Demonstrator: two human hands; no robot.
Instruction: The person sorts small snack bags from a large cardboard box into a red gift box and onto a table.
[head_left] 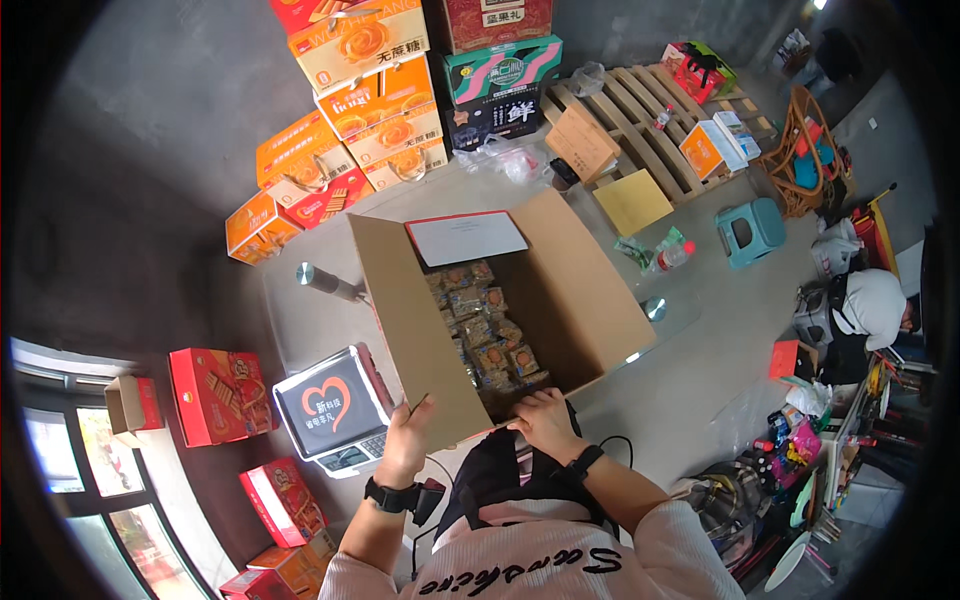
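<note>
An open brown cardboard box point(610, 290) stands at the centre on a glass table point(670, 320). Inside, several small wrapped packets point(480, 325) with brownish contents lie bunched, and a white flat piece point(466, 238) with a red edge is at the far end. My left hand point(408, 440) grips the near end of the tall left flap. My right hand point(540, 420) has its fingers curled over the near edge of the box, beside the packets. An electronic scale point(335, 400) with a wide tray sits left of the box, close to my left hand.
Orange cartons point(340, 55) are stacked at back left. A wooden pallet point(640, 110), turquoise stool point(750, 235) and rattan chair point(795, 140) stand at back right. Red boxes point(215, 395) line the left; bottles point(672, 256) are beside the box; assorted clutter point(780, 450) fills the right.
</note>
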